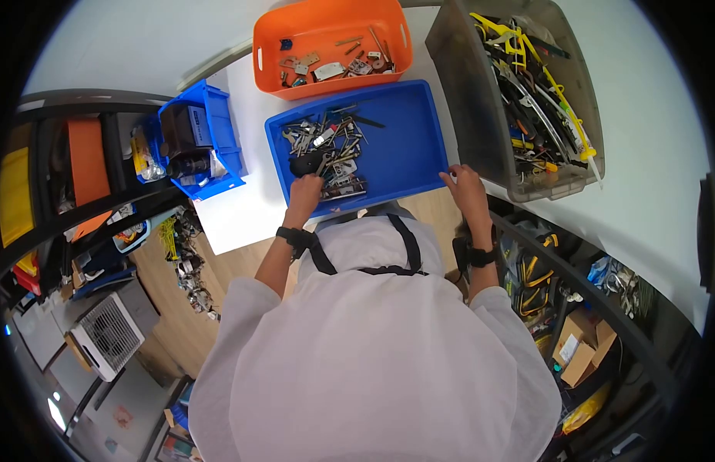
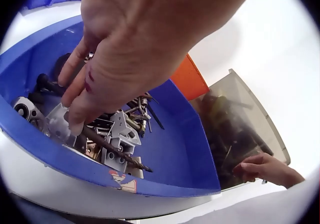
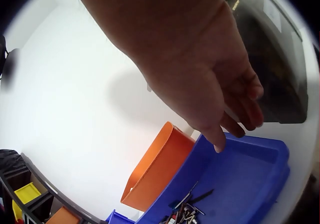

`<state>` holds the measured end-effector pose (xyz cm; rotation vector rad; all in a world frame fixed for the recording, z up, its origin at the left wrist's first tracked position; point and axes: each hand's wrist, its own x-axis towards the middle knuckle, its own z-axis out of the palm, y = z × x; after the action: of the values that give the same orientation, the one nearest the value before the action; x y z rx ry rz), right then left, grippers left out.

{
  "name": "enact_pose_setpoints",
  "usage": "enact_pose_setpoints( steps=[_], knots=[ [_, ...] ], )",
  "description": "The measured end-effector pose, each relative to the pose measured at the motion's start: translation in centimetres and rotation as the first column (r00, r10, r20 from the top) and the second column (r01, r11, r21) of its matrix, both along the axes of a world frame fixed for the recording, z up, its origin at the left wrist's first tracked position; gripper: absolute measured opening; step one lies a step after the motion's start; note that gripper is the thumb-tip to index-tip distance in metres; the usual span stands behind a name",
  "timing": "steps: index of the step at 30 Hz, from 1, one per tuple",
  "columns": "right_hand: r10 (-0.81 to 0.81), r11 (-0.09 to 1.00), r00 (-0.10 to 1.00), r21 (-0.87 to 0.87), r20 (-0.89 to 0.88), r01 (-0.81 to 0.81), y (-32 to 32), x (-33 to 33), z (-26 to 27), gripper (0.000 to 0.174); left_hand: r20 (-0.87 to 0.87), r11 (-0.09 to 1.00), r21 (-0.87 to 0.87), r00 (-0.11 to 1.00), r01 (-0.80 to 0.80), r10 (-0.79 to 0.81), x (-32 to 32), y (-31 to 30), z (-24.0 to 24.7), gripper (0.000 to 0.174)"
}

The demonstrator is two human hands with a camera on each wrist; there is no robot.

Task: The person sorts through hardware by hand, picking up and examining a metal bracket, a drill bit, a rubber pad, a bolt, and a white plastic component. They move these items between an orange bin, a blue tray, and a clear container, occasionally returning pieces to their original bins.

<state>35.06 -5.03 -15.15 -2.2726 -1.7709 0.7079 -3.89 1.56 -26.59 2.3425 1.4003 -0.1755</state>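
My left hand [image 1: 305, 194] reaches into the left front of a blue tray [image 1: 407, 146]. Its thumb and fingers close around a long dark drill bit [image 2: 115, 150], whose spiral end sticks out past the thumb. Beneath and beside that hand lie grey metal brackets [image 2: 124, 134] and a round caster-like part [image 2: 30, 113]. A pile of small metal hardware [image 1: 338, 142] covers the tray's left half. Over at the tray's right front corner, my right hand [image 1: 467, 191] hovers with loosely bent fingers and nothing in them.
Behind the tray stands an orange bin [image 1: 327, 86] with loose parts. A grey translucent bin [image 1: 469, 100] of tools is on the right. Left of the tray sits a blue open-front bin [image 1: 226, 138]. Shelving holds a cardboard box [image 1: 581, 358] at lower right.
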Motion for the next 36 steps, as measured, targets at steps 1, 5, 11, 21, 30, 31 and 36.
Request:
enact_pose_setpoints(
  steps=[1, 5, 11, 21, 30, 31, 36],
  knots=[
    [0.009, 1.0, 1.0, 0.001, 0.005, -0.009, 0.1, 0.0, -0.1, 0.031, -0.001, 1.0, 0.02, 1.0, 0.018, -0.018, -0.1, 0.0, -0.2, 0.01],
    [0.032, 0.998, 0.999, 0.047, -0.017, -0.031, 0.6, -0.1, -0.1, 0.032, 0.011, 0.998, 0.042, 0.999, -0.037, 0.037, 0.1, -0.7, 0.6, 0.01],
    [0.055, 0.998, 0.937, -0.011, -0.344, -0.063, 3.2, -0.9, 1.3, 0.032, -0.028, 0.994, 0.092, 0.998, -0.056, 0.059, -0.1, -0.9, 5.5, 0.01],
    [-0.136, 0.976, 0.327, -0.184, -0.935, -0.12, 7.0, -5.0, 7.5, 0.06, 0.571, 0.764, -0.61, 0.553, -0.209, 0.607, 0.1, 0.1, 16.2, 0.015],
    [-0.123, 0.962, 0.056, -0.133, -0.991, -0.237, 8.1, -8.0, 12.0, 0.064, 0.592, 0.611, -0.787, 0.395, 0.093, 0.703, 0.9, -0.2, 24.3, 0.015],
    [-0.014, 0.967, 0.172, -0.057, -0.985, -0.247, 8.1, -8.4, 12.2, 0.061, 0.583, 0.595, -0.797, 0.386, 0.1, 0.715, 0.9, -0.3, 24.6, 0.015],
    [0.13, 0.917, 0.159, 0.058, -0.979, -0.396, 8.5, -10.0, 12.9, 0.055, 0.569, 0.523, -0.823, 0.312, 0.223, 0.761, 1.2, -0.6, 25.8, 0.02]
  ],
)
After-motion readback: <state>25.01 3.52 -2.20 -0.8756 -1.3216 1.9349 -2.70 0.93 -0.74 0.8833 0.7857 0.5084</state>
